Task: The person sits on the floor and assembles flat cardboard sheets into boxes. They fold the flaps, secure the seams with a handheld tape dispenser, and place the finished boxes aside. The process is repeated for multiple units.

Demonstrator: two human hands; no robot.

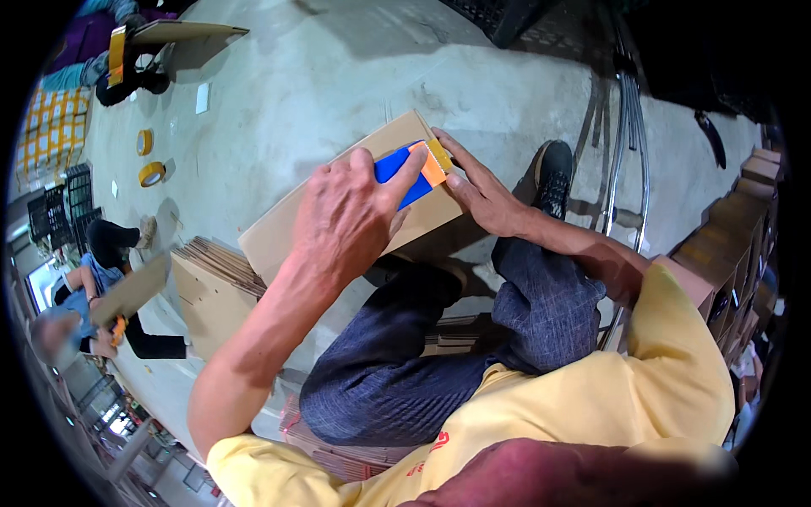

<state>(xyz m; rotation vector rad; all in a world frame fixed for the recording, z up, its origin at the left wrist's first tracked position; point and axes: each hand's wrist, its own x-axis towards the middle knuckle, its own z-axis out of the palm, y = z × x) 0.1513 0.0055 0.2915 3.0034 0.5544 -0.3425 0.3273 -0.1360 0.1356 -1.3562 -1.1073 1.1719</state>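
My carton (283, 224) is lying at twelve o'clock. On it, my left hand (338, 211) is grasping the blue-and-orange tape dispenser (414, 193); my right hand (486, 198), fingers spread, is supporting the two-o'clock end. Steady, even pressing should be keeping the tape (438, 155) flat. Farther, tape rolls (142, 142) are lying at ten o'clock.

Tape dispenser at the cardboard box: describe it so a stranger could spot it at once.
Start from the pale floor, then the brown cardboard box beyond the jeans. The tape dispenser is at the box's right end. Its blue body with an orange end sets it apart from the plain box.
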